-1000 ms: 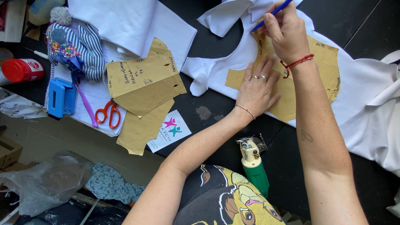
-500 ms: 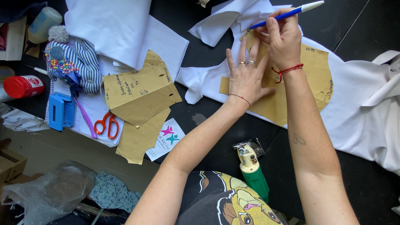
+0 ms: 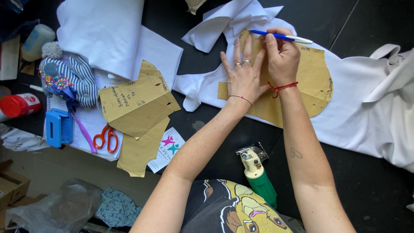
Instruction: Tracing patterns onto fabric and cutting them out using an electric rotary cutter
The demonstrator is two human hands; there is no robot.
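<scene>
Left hand: The left hand (image 3: 242, 75) lies flat with its fingers spread wide. It presses down on the brown paper pattern piece (image 3: 317, 82), likely so the paper does not slide.
Right hand: The right hand (image 3: 282, 56) pinches a blue and white pen (image 3: 280, 37) between thumb and fingers. The pen lies almost flat, with its tip near the top edge of the paper, as if to draw along that edge.
Pattern piece: It lies flat on the white cloth (image 3: 358, 116), under both hands. Its round end points away to the right.
White cloth: It is spread out over the black tabletop (image 3: 371, 194), so the paper shape can rest smooth on it. The far right end is bunched up.
Cutting tool: A green and silver electric cutter (image 3: 258, 174) lies on the tabletop between the two arms, near the person's body. No hand touches it.
Other paper shapes: More brown paper pieces (image 3: 133, 108) are piled well apart to the left, out of the way.
Small things: Orange-handled scissors (image 3: 106, 137), a blue hole punch (image 3: 58, 127) and a red-capped bottle (image 3: 19, 105) sit at the far left, away from the hands.
</scene>
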